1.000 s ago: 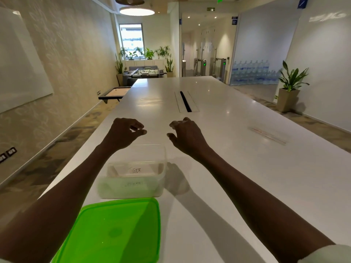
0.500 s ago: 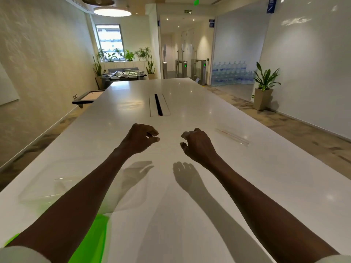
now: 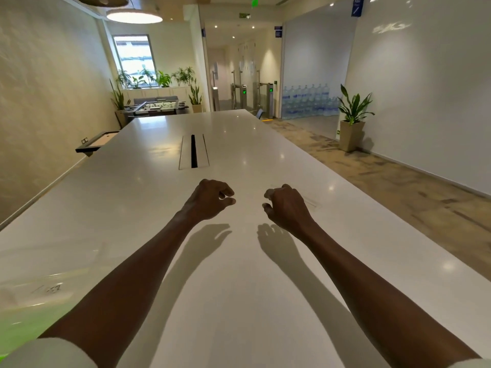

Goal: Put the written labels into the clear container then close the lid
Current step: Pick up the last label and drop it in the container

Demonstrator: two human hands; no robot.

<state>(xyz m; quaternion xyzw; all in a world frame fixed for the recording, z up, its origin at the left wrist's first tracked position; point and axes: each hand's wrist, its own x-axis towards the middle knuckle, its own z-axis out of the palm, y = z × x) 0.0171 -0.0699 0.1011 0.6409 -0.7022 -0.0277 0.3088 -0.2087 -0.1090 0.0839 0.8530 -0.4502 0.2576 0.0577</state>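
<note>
The clear container point(image 3: 45, 280) lies blurred at the left edge of the white table point(image 3: 239, 274), partly behind my left forearm. A written label point(image 3: 49, 289) shows faintly inside it. The green lid point(image 3: 18, 333) is a blurred patch at the lower left corner, off the container. My left hand point(image 3: 210, 200) and my right hand point(image 3: 285, 205) hover side by side over the table's middle, well to the right of the container. Both have loosely curled fingers and hold nothing.
A cable slot point(image 3: 194, 155) is set into the table farther ahead. A potted plant point(image 3: 352, 120) stands by the right wall. Beyond the table's far end are a foosball table point(image 3: 156, 106) and more plants.
The view has swung to the right, so the container and green lid slid from the lower middle to the left edge. Both hands stay raised, curled and apart, holding nothing.
</note>
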